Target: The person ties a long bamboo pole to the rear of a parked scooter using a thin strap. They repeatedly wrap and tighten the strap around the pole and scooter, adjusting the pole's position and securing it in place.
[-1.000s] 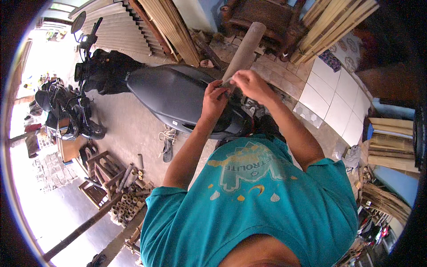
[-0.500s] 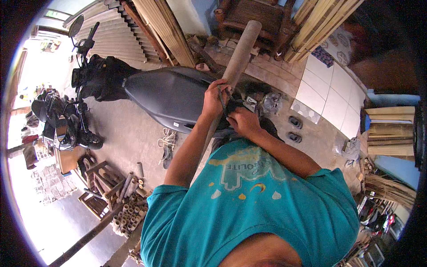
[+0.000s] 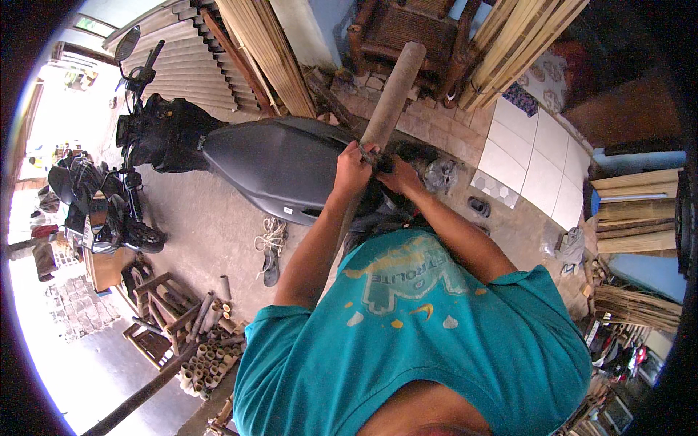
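A person in a teal T-shirt, seen from above, works on a long grey-brown pole that slants from the upper middle of the frame down to the centre, beside the dark seat of a parked motorbike. The left hand, at the centre, is closed around the pole; the right hand, just to its right, is curled with its fingers hidden against something dark, so what it grips cannot be told. Work on the pole looks under way: both hands are at its middle, and its upper length shows no obvious cut or split. How much is finished or left is not clear. Right of the right hand lies a crumpled clear plastic bag, its contents too blurred to make out. At lower left, a wooden frame has short lengths of wood or bamboo in and against it, and below it sits a heap of hollow cut tubes, their open ends showing, any contents too small to tell.
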### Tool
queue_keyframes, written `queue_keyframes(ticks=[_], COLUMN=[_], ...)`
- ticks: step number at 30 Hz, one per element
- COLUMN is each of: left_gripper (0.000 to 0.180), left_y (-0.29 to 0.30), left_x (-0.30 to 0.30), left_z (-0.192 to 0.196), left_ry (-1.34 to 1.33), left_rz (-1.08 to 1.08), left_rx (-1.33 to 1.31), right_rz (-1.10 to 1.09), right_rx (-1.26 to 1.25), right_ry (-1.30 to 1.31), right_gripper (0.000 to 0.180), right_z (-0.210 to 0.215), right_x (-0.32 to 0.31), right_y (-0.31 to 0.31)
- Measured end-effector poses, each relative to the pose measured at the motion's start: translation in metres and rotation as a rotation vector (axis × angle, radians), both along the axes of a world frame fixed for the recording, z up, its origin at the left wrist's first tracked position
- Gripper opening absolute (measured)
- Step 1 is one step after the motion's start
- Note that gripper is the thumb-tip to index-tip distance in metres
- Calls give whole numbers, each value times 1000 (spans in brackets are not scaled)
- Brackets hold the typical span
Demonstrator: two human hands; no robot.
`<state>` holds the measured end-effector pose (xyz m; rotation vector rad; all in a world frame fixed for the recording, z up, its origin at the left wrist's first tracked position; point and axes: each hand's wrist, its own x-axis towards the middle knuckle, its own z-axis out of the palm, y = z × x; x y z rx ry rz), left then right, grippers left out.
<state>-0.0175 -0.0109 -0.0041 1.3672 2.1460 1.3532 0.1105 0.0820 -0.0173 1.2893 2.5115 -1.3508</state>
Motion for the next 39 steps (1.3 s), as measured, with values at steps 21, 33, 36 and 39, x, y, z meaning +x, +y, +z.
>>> queue_keyframes(ticks=[21, 33, 36, 39], left_gripper=[23, 23, 24, 28], left_y=[-1, -4, 5, 4], left_x=[11, 25, 34, 30], left_z=[16, 0, 24, 19], left_ry=[-112, 87, -94, -171], left_rz=[99, 338, 430, 466], left_rx=[87, 16, -72, -67], right_rz=[-188, 244, 637, 730], right_rx=[-1467, -1010, -672, -648], right_ry=[363, -32, 149, 317], right_gripper=[40, 14, 14, 17], right_z=[-61, -97, -136, -138], right_x=[8, -8, 0, 3], right_y=[37, 96, 108, 108])
